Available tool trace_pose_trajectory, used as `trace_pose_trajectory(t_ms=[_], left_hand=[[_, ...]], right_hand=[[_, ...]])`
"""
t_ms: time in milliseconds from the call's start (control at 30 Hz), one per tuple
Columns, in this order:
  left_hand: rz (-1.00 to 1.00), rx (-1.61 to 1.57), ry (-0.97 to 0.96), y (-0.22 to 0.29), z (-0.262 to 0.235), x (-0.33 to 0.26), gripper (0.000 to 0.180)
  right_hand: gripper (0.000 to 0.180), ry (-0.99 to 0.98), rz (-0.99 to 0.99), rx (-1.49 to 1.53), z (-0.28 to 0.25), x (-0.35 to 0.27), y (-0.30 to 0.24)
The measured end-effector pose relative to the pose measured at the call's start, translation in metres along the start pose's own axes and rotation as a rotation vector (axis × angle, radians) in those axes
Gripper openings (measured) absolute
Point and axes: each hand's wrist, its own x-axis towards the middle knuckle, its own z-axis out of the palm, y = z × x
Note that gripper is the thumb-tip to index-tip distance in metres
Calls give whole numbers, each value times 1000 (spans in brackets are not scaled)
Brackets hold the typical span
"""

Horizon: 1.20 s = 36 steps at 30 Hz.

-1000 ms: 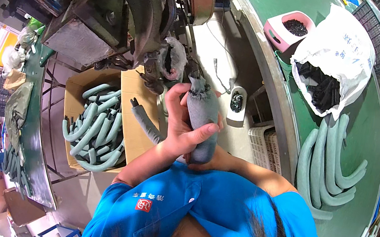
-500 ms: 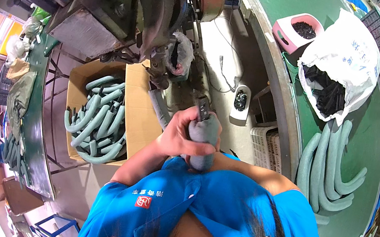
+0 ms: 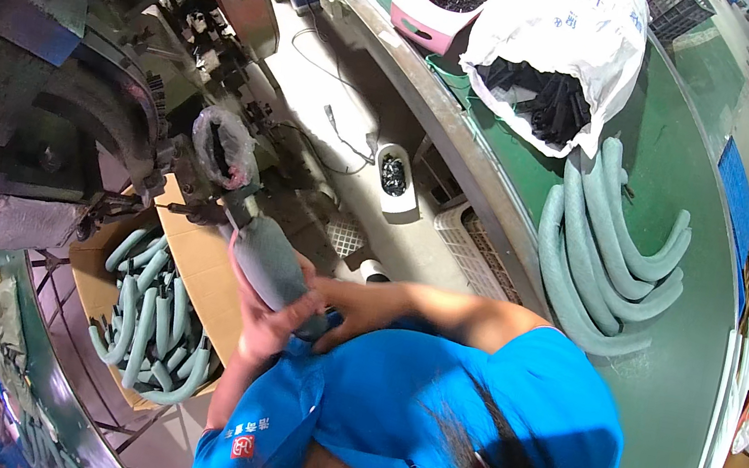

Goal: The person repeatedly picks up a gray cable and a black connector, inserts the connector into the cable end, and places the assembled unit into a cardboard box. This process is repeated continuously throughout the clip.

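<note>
Both of my hands hold one grey-green hose piece close to my chest. My left hand grips it from below and the left. My right hand wraps its lower end from the right. The hose's upper end points up-left into the dark metal machine, touching a fitting there. A cardboard box with several curved grey-green hoses sits to the left of my hands.
A green table on the right carries several long curved hoses, a white sack of black parts and a pink tray. A small white container and a white crate sit on the floor below.
The hose has swung from upright in front of me to pointing up-left at the machine. My right hand has joined the left on it.
</note>
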Motion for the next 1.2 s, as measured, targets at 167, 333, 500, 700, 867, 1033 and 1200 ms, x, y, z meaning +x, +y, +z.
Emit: trace_pose_trajectory(t_ms=[167,333,500,700,867,1033,1200], left_hand=[[-51,-78,-281,2,-42,-10,103],[-209,288,-247,18,-36,-21,74],[-145,726,129,11,-30,-22,54],[-200,685,252,21,-35,-29,50],[-55,745,211,18,-37,-40,38],[-41,793,151,32,-32,-38,29],[-9,803,149,41,-33,-47,28]], right_hand=[[26,777,620,-812,-178,-73,47],[26,691,1198,-1626,-308,-163,73],[27,449,1451,-1528,-352,-191,101],[26,778,1339,-1698,-359,-188,54],[35,224,676,-1210,-232,-80,-76],[33,-11,144,-287,-119,18,-113],[29,-9,172,-148,-86,43,-103]])
